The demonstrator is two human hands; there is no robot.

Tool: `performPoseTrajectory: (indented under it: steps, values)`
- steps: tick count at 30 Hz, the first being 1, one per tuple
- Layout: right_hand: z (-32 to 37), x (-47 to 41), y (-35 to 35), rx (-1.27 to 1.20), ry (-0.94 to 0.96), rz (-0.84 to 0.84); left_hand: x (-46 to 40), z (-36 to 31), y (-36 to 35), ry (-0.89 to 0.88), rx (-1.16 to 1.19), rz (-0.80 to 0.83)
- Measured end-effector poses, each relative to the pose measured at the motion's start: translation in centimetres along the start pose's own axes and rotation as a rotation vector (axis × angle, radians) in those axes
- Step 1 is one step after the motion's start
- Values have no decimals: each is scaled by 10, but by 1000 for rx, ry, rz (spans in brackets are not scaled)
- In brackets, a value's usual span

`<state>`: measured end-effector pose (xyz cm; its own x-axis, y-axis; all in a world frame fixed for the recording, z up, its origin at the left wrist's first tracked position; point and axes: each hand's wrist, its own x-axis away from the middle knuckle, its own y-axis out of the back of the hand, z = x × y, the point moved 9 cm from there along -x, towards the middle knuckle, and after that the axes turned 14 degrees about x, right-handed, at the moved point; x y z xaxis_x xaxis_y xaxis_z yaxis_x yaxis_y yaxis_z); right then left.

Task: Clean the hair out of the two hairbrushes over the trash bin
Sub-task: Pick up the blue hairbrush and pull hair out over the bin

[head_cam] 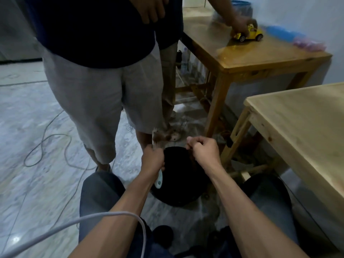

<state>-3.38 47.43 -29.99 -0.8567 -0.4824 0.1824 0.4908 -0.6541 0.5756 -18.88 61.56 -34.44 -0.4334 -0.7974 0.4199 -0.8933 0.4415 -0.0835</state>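
My left hand grips a white hairbrush by its handle, whose pale blue end sticks out below my fist. The brush head points away from me and is matted with brown hair. A black trash bin stands on the floor between my knees, right under both hands. My right hand is closed in a pinch over the bin, with a dark strand of hair hanging from its fingers. Only one hairbrush is in view.
A person in grey shorts stands close in front of the bin, one hand on a yellow toy car on a wooden table. A pale wooden table is at my right. Cables lie on the marble floor.
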Motion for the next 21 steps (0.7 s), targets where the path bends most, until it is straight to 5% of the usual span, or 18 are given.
performPoseTrajectory:
  steps: [4,10,14,17,21]
  values:
    - [-8,4,-22,256,-117,255,12,-31,4,-243,-316,10]
    - [22,8,-32,-185,-2,245,34,-47,-4,-380,-424,41]
    - [26,2,-28,-188,56,156,17,-29,4,-228,-336,32]
    - [8,-6,-9,-132,-22,35,6,-19,38,-82,-150,-127]
    - [-11,-16,7,-58,-61,35,4,-21,60,-61,-174,-168]
